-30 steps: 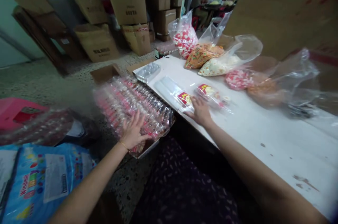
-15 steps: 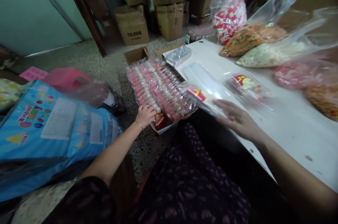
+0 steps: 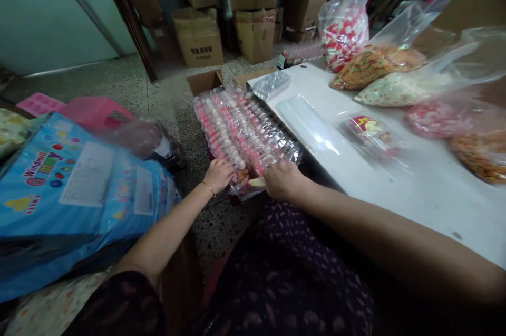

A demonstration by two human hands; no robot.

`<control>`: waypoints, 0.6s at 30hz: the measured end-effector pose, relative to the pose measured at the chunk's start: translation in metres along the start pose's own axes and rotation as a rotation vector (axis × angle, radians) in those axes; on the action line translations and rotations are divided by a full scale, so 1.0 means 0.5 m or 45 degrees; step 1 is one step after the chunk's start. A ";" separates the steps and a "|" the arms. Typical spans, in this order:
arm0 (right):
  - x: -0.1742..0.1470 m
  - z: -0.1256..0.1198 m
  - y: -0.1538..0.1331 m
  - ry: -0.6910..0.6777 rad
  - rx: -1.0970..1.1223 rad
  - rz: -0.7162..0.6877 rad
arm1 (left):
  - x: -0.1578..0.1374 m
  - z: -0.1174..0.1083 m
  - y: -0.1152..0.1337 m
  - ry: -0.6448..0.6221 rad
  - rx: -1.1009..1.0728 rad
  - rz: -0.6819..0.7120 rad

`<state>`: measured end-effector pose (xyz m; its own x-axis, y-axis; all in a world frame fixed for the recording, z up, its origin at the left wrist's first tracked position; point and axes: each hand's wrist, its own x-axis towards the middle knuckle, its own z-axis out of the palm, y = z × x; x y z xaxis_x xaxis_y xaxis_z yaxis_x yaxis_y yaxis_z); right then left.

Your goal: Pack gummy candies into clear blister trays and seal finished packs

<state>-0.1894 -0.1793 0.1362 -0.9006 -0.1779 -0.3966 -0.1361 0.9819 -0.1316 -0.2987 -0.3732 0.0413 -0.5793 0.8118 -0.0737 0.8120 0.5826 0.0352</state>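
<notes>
Rows of clear-wrapped candy packets [image 3: 225, 125] with red and white parts stand in a cardboard box [image 3: 204, 81] beside my knees. My left hand [image 3: 220, 175] rests at the box's near left corner, fingers curled against the end of a row; what they grip is hidden. At the near end of the box, my right hand [image 3: 282, 180] is closed on a clear packet [image 3: 256, 182] with a yellow patch on its label. My right fingertips are mostly hidden. This packet lies against the end of the rows, between both hands.
On the white table [image 3: 415, 193] lie clear plastic sleeves [image 3: 312, 125], a filled packet [image 3: 366, 127], a clear plastic container [image 3: 271, 84] and several large bags of candy [image 3: 377, 64]. Blue printed bags [image 3: 90, 183] stand at left. Cardboard boxes [image 3: 197, 40] stack behind.
My right hand has moved left from the table edge to the near end of the box, bringing the clear packet with it. My left hand has stayed at the box corner.
</notes>
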 end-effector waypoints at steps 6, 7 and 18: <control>0.052 -0.019 -0.069 0.089 -0.239 -0.227 | 0.042 -0.004 0.009 -0.041 0.058 0.138; 0.049 -0.018 -0.072 0.097 -0.266 -0.264 | 0.049 -0.006 0.007 -0.046 0.058 0.168; 0.072 0.062 -0.069 0.062 -0.194 -0.342 | 0.081 -0.038 0.003 -0.008 0.085 0.395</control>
<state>-0.2045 -0.2217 0.0982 -0.8422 -0.4325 -0.3219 -0.4287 0.8993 -0.0868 -0.3222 -0.3384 0.0573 -0.3030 0.9500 -0.0756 0.9529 0.3033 -0.0085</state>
